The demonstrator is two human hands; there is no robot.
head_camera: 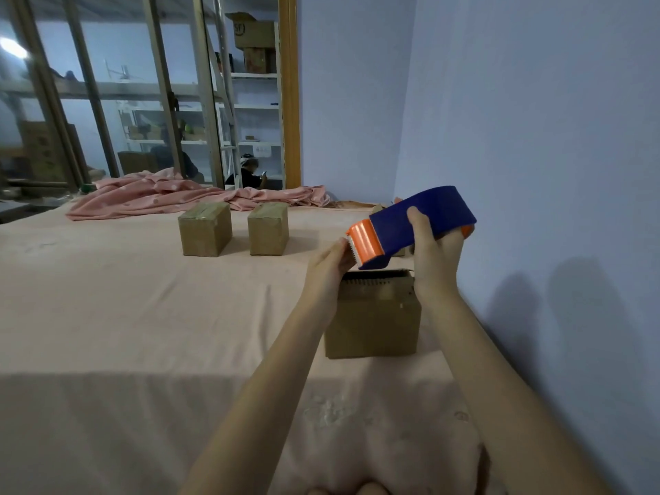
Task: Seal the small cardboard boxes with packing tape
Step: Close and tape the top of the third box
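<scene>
A blue tape dispenser (421,219) with an orange cutter end is held in the air by my right hand (434,255), thumb on top and fingers curled beneath. My left hand (330,269) pinches at the toothed cutter end, where the tape edge sits. Directly below stands a small cardboard box (373,323) on the pink sheet, its top partly hidden by my hands. Two more small boxes stand farther back: one on the left (204,228) with shiny tape across its top, one beside it on the right (268,228).
The pink-sheeted bed (143,316) runs from the near edge to a crumpled pink blanket (171,194) at the back. A blue wall (535,137) closes the right side close to the near box. Glass panels and shelving stand behind, where a person sits.
</scene>
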